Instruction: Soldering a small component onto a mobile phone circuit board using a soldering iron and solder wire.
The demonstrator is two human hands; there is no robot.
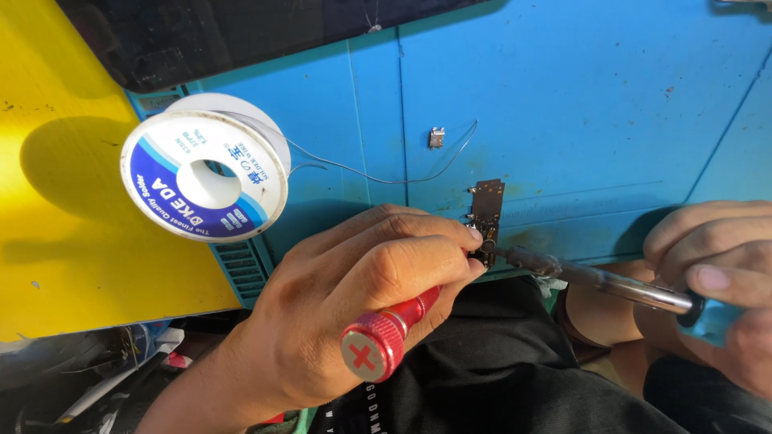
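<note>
- It was an electronics repair workshop.
- A blue work mat with moulded ridges covered the surface across the upper right of the frame.
- A white spool of solder wire stood at the left.
- A soldering iron met a small circuit board at centre.
- Tangled cables lay at lower left.

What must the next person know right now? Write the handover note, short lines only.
Left hand: grips a red-handled metal screwdriver, fingers pinned against the small dark circuit board.
Right hand: holds a silver-shafted soldering iron, tip at the board's lower end.
Board lies at the blue work mat's front edge.
White solder spool sits left, wire trailing toward the board.
Whether any joint is done cannot be seen.
</note>
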